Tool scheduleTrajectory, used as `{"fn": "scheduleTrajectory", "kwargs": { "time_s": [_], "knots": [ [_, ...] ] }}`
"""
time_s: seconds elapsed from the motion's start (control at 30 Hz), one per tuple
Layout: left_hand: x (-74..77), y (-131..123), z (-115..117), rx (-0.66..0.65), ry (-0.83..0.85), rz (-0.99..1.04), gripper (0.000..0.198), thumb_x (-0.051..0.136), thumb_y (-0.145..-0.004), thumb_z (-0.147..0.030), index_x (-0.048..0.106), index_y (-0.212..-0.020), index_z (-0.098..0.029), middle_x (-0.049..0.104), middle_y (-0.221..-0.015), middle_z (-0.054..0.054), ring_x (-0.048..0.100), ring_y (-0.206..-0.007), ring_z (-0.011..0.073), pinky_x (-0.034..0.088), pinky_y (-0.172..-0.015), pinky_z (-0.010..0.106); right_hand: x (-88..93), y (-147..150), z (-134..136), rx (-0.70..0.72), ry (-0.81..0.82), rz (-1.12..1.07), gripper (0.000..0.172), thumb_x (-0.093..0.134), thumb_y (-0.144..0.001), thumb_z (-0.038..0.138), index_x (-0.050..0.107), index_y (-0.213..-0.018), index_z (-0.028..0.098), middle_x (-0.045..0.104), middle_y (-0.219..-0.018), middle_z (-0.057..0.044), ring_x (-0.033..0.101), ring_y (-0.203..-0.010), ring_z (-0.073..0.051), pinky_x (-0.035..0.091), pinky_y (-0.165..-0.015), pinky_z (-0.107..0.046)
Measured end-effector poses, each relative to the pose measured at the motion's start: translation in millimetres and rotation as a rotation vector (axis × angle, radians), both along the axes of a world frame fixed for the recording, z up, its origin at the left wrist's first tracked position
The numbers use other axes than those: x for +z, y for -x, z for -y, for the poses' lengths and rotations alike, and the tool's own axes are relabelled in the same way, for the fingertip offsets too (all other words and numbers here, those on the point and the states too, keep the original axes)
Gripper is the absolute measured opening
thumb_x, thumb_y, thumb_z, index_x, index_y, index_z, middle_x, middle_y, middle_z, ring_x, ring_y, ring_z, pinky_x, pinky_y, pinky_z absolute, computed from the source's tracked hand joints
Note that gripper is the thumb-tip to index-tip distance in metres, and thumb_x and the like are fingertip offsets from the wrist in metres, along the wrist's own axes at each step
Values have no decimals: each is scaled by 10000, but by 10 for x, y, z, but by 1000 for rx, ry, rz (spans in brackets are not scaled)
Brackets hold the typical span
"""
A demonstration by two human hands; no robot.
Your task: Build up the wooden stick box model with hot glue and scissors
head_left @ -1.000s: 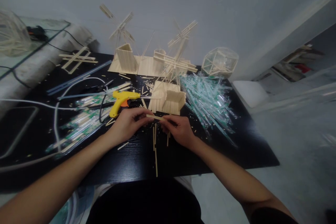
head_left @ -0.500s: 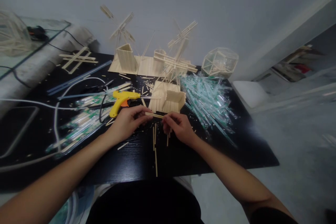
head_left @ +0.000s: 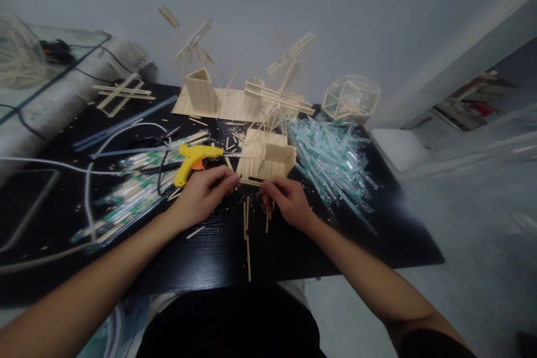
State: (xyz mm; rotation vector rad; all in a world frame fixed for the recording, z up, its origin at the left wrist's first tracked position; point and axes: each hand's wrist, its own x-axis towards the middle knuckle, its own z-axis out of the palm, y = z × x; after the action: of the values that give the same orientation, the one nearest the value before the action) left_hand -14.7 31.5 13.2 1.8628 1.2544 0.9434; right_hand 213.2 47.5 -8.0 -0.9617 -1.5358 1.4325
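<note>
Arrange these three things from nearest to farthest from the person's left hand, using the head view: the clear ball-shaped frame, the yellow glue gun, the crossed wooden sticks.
From the left hand:
1. Yellow glue gun: just beyond the hand.
2. Crossed wooden sticks: at the far left of the table.
3. Clear ball-shaped frame: at the far right.

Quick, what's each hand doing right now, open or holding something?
Left hand: closed, fingertips pinching one end of a thin wooden piece.
Right hand: closed, fingertips on the other end of that piece.
</note>
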Motion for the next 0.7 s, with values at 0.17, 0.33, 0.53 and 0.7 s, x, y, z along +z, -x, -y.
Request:
{"fn": "scheduleTrajectory", "kwargs": {
  "time_s": [0.17, 0.33, 0.53, 0.7],
  "knots": [
    [-15, -10, 11, 0, -96, -25, 282, 497, -1018, -355, 620, -839, -175, 592, -727, -18, 535, -672, 129, 413, -626, 242, 24, -7, -3, 24, 48, -34, 421, 678, -903, 546, 661, -755, 152, 573, -554, 30, 512, -443, -81, 424, -452, -205],
    [-12, -16, 18, 5, -155, -33, 253, 513, -1016, -314, 621, -836, -174, 596, -722, -22, 531, -661, 119, 409, -628, 236, 30, -14, -4, 48, 97, -47, 422, 685, -898, 543, 656, -750, 149, 571, -557, 31, 506, -444, -77, 416, -451, -204],
    [-3, -22, 16, 24, -139, -62, 292, 507, -1019, -352, 622, -819, -173, 582, -696, -27, 531, -647, 121, 413, -628, 246, 37, -17, -17, 50, 111, -43, 433, 689, -887, 552, 654, -738, 147, 565, -553, 34, 493, -433, -73, 396, -435, -203],
    [5, -9, 29, 46, -141, -80, 307, 468, -1037, -377, 680, -965, -167, 661, -788, 6, 605, -711, 144, 464, -679, 271, 40, -11, -23, 61, 136, -51, 433, 698, -878, 555, 647, -739, 148, 561, -549, 37, 488, -429, -72, 392, -430, -201]
  ]
}}
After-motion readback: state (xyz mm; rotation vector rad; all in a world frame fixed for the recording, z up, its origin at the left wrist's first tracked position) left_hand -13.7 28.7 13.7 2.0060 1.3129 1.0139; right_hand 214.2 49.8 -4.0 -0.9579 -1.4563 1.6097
